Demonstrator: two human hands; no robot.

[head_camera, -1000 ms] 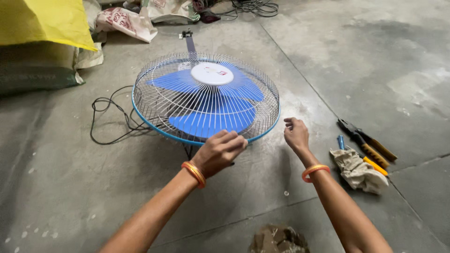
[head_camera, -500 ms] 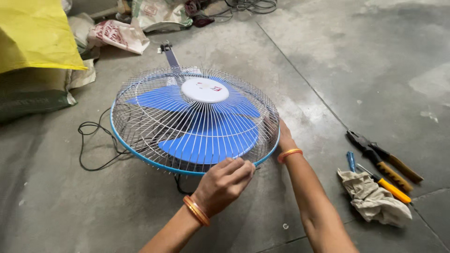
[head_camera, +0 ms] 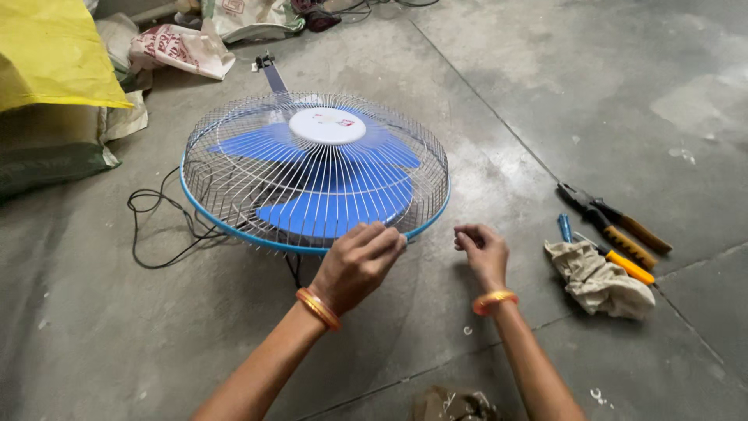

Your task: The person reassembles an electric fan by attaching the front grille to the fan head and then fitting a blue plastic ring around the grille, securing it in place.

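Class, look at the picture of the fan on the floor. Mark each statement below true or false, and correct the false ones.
1. The left hand touches the blue rim of the fan. True.
2. The fan blades are red. False: the blades are blue, under a wire guard.
3. The right hand grips the pliers. False: it is beside the fan with curled fingers and holds no tool; the pliers lie on the floor to its right.
4. A crumpled cloth lies next to the tools. True.
5. A black cord lies on the floor left of the fan. True.
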